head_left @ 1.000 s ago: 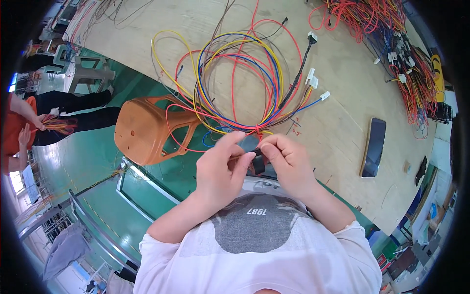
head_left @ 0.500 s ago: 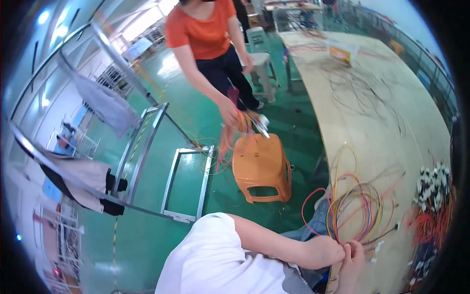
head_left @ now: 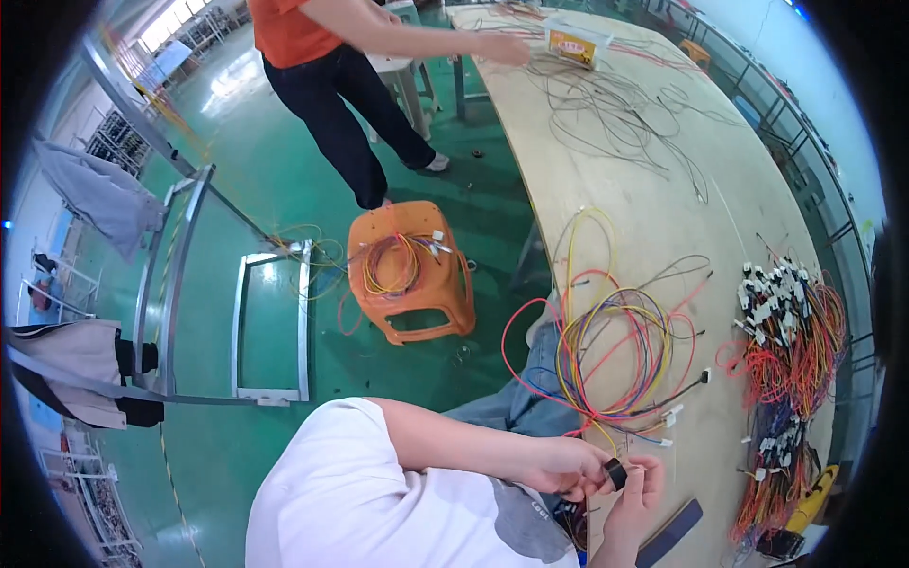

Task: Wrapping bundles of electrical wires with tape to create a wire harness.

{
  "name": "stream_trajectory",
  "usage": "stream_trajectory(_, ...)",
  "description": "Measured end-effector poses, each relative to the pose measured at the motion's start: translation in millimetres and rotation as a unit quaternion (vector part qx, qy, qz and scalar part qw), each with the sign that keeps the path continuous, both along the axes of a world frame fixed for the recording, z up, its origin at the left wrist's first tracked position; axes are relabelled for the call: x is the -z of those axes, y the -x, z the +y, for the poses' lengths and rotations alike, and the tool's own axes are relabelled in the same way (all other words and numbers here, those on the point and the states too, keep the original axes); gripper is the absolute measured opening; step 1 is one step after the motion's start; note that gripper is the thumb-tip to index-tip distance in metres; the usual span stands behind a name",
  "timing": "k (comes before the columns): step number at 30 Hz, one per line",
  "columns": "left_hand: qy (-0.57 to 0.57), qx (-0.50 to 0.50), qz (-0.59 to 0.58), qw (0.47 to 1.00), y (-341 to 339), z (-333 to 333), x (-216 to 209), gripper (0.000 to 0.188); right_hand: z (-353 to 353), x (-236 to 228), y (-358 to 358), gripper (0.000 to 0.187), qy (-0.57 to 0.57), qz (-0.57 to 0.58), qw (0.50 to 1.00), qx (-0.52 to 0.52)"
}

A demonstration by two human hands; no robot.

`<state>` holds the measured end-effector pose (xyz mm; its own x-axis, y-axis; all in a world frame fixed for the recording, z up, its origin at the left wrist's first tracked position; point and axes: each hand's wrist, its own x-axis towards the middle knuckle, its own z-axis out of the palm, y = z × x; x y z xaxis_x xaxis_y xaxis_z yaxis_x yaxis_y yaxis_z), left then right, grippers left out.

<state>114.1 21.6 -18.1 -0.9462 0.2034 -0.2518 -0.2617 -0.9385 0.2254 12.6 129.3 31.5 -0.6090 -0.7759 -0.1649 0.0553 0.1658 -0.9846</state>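
Observation:
A small black roll of tape (head_left: 616, 473) sits between my two hands at the table's near edge. My left hand (head_left: 566, 466) has its fingers closed on the roll from the left. My right hand (head_left: 638, 490) is closed at the roll's right side, thumb and fingertips pinched together; whatever lies between them is too small to make out. Just beyond, a loose coil of red, yellow, blue and dark wires (head_left: 565, 364) rests on the table, its gathered ends with small connectors lying close to my hands.
Wire bundles with white connectors (head_left: 778, 317) pile up along the right of the wooden table (head_left: 568, 180). A dark flat bar (head_left: 670, 533) lies near my right forearm. Another wire coil (head_left: 391, 265) lies on the orange stool (head_left: 417, 317). A co-worker's hand (head_left: 502, 48) reaches toward a clear box (head_left: 573, 45).
The co-worker has laid the held wire coil on the stool and now stretches an arm over the table. My hands have left the coil's gathered end, and the black tape roll now shows between them.

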Motion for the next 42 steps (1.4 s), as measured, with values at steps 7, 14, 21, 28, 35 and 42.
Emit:
stream_trajectory(7,0.103,-0.06,-0.157,0.98,2.6,-3.2,-10.6,0.009,10.2,4.5,-2.2,0.026,-0.078,0.041,0.996,-0.027)
stream_trajectory(14,0.55,-0.101,-0.066,0.826,8.2,-11.2,-12.2,0.013,12.0,18.8,21.0,0.017,-0.184,-0.088,0.97,-0.133)
stream_trajectory(21,0.644,0.004,-0.054,0.763,20.7,-25.6,-22.4,0.015,0.0,16.9,36.8,0.012,-0.093,-0.227,0.96,-0.133)
stream_trajectory(28,0.582,0.185,0.044,0.791,25.2,-47.3,-28.7,0.019,8.4,20.5,68.6,0.012,-0.081,-0.162,0.941,-0.288)
stream_trajectory(35,0.828,0.124,0.125,0.533,42.6,-83.3,-53.9,0.016,44.6,32.3,133.8,0.009,-0.205,0.382,0.899,0.059)
stream_trajectory(42,0.961,0.179,0.184,0.107,37.7,-107.6,-67.8,0.02,27.7,73.4,147.7,0.032,-0.205,0.603,0.771,0.003)
